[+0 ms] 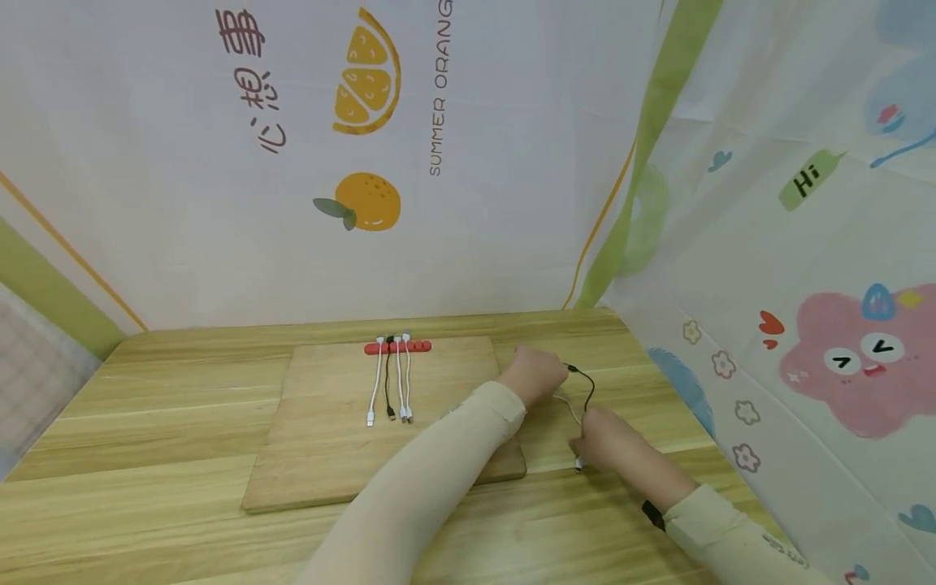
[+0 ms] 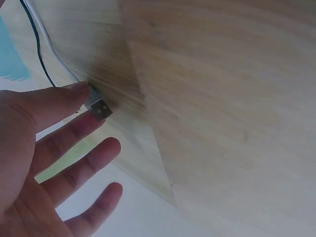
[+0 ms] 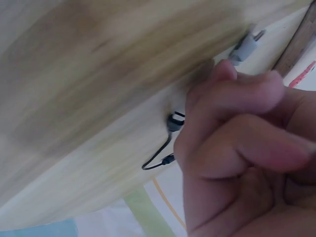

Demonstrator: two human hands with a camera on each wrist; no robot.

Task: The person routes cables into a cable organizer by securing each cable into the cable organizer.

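My left hand (image 1: 537, 374) is beyond the right edge of the wooden board. In the left wrist view, its thumb and index finger pinch the USB plug (image 2: 100, 109) of a white cable (image 2: 54, 52), and the other fingers are spread. The white cable runs toward my right hand (image 1: 608, 440), whose fingers are curled around it, partly hidden. A pale plug (image 3: 244, 48) at the cable's other end pokes out past the right fingertips. Beside both hands, a short black cable (image 1: 591, 382) lies in a curve, with its black plug (image 3: 175, 122) showing in the right wrist view.
The wooden board (image 1: 314, 455) lies on the wood-grain table (image 1: 146, 455). At its back edge sits a red cable holder (image 1: 373, 348), from which several white and black cables (image 1: 376, 386) hang toward the front. Printed curtains (image 1: 497, 227) stand behind and to the right.
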